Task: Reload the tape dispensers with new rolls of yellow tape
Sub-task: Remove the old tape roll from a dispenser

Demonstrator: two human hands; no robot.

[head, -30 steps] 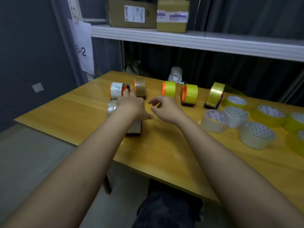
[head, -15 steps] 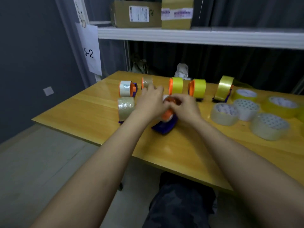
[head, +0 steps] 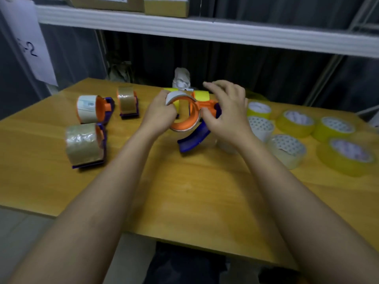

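Above the middle of the bench (head: 194, 193), both hands hold an orange-and-blue tape dispenser (head: 193, 121). Left hand (head: 161, 114) has its grip clamped on the grey empty core (head: 177, 97) at the spool; right hand (head: 227, 111) pinches the handle, upper fingers spread.

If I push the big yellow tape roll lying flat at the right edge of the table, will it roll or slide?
The yellow tape roll lies flat on its face, so it would probably slide rather than roll. It looks thickly wound, likely fairly heavy for its size. Its glossy side may feel slippery.
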